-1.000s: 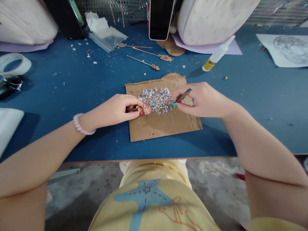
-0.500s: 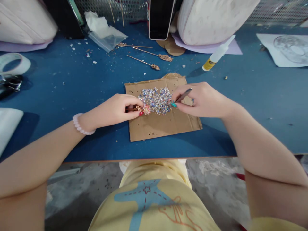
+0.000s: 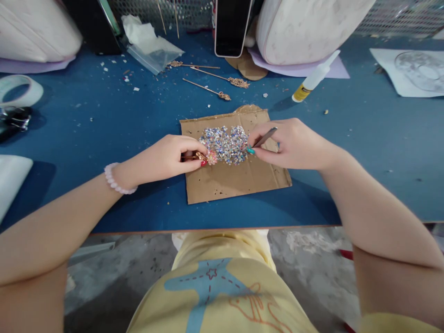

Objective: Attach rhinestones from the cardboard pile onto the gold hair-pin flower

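Between the thumb and fingers of my left hand (image 3: 173, 156) is a gold hairpin with a pink flower (image 3: 212, 157) at its tip. The flower sits over the lower left edge of a patch of small glittering rhinestones (image 3: 225, 144). These stones lie spread on a piece of brown cardboard (image 3: 239, 180). My right hand (image 3: 287, 144) is closed around metal tweezers (image 3: 266, 137), their points directed down at the right edge of the stones. Whether the tips grip a stone is too small to tell.
Several gold hairpins (image 3: 224, 96) lie behind the cardboard. A glue bottle (image 3: 314, 78) stands to the right of them, near a phone (image 3: 232, 27). A clear plastic bag (image 3: 154, 53) is at the back, a tape roll (image 3: 21, 91) at far left, a printed sheet (image 3: 411, 73) at right.
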Demonstrator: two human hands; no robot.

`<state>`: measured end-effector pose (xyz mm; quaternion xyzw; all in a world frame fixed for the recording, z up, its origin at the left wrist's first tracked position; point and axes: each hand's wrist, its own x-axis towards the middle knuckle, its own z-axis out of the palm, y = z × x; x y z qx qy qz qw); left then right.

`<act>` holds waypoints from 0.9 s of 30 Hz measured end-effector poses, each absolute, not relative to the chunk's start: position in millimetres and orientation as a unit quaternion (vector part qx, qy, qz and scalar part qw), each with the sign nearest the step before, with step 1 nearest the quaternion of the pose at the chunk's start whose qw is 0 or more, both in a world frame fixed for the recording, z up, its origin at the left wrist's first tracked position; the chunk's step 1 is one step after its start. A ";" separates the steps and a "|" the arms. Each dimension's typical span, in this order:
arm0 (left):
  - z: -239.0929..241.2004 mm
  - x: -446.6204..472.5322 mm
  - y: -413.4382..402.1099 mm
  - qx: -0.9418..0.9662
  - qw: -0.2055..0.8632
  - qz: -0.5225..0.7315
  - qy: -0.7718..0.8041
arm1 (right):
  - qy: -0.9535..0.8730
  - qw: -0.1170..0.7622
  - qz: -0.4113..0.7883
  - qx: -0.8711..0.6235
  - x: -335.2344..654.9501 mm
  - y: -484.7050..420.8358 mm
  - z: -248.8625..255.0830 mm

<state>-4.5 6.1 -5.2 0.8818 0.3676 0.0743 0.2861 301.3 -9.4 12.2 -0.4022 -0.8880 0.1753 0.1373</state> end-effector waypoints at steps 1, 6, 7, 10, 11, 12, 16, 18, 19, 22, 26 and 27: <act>-5.3 -4.7 6.2 0.882 0.286 0.073 0.368 | -0.888 0.137 0.177 -0.402 301.1 -9.4 12.2; -5.1 -5.4 6.7 0.881 0.288 0.070 0.368 | -0.885 0.129 0.180 -0.409 300.8 -9.6 12.2; -4.9 -5.4 6.7 0.881 0.288 0.069 0.370 | -0.885 0.128 0.180 -0.409 300.7 -9.5 12.2; -3.8 -5.0 6.1 0.879 0.289 0.069 0.372 | -0.885 0.132 0.182 -0.407 300.7 -9.3 12.3; -3.3 -4.7 5.9 0.879 0.290 0.069 0.373 | -0.885 0.132 0.183 -0.408 300.8 -9.2 12.5; -2.8 -4.4 5.5 0.878 0.291 0.069 0.374 | -0.884 0.132 0.182 -0.410 300.9 -9.2 12.7; -1.2 -3.8 4.6 0.876 0.293 0.058 0.378 | -0.883 0.128 0.182 -0.414 301.4 -9.7 13.7; -1.4 -4.0 4.7 0.878 0.289 0.056 0.377 | -0.882 0.134 0.191 -0.410 301.6 -10.3 14.2; -1.7 -4.2 4.9 0.879 0.288 0.056 0.376 | -0.881 0.138 0.196 -0.409 301.6 -10.7 14.4; -3.1 -4.6 5.6 0.878 0.290 0.058 0.377 | -0.879 0.143 0.199 -0.410 301.3 -11.4 14.8; -3.7 -4.6 5.9 0.878 0.289 0.059 0.377 | -0.883 0.123 0.181 -0.416 301.1 -11.2 14.5; -3.7 -4.6 5.8 0.878 0.289 0.060 0.377 | -0.883 0.118 0.177 -0.418 301.2 -11.1 14.2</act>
